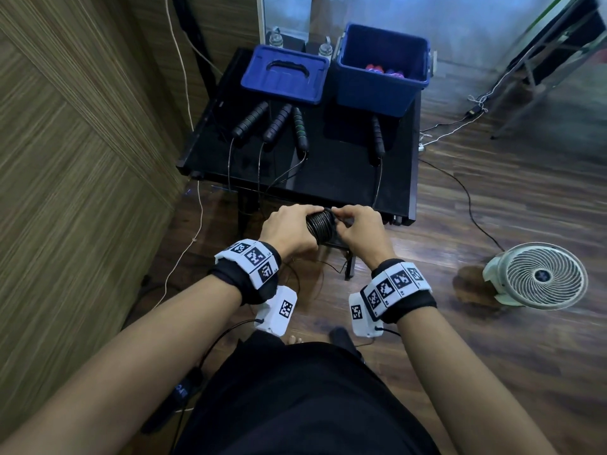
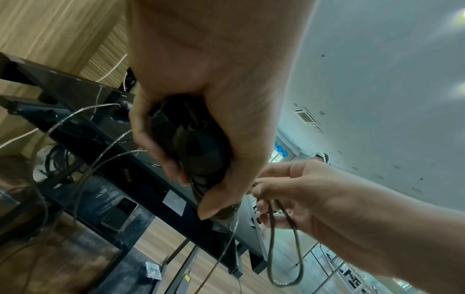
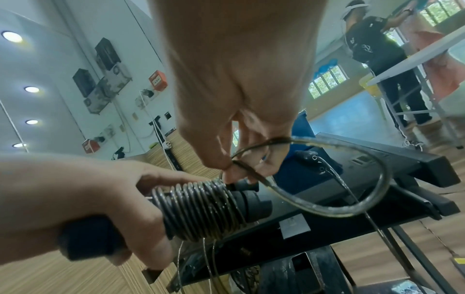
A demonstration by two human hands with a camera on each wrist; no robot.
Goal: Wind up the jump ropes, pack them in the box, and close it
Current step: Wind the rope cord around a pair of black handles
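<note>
The person stands at the near edge of a black table point(image 1: 345, 178), winding one jump rope. The left hand point(image 1: 289, 229) is wrapped around a pair of handles point(image 3: 254, 204) held side by side, fingers curled tight on them. A close stack of cable turns, the coil point(image 3: 201, 208), already covers the middle of the handles. The right hand point(image 1: 359, 228) pinches the cable point(image 3: 352, 206) between thumb and fingertips just beside the coil's end, and a short free loop hangs from that pinch. Judging by how little slack is left, this rope is nearly wound, with only the tail to secure.

The box point(image 1: 382, 65) stands open at the far right of the table, and red and purple things lie in its bottom; what they are cannot be told. Its lid point(image 1: 285, 73) lies flat just left of it, so closing is not yet done.

Four more handles point(image 1: 281, 126) lie on the table in front of the lid and box, their thin cables trailing over the near edge toward the floor. These look unwound, probably two ropes. So the job seems roughly at its middle: finish this rope, pack it, wind and pack the rest, then fit the lid.
</note>
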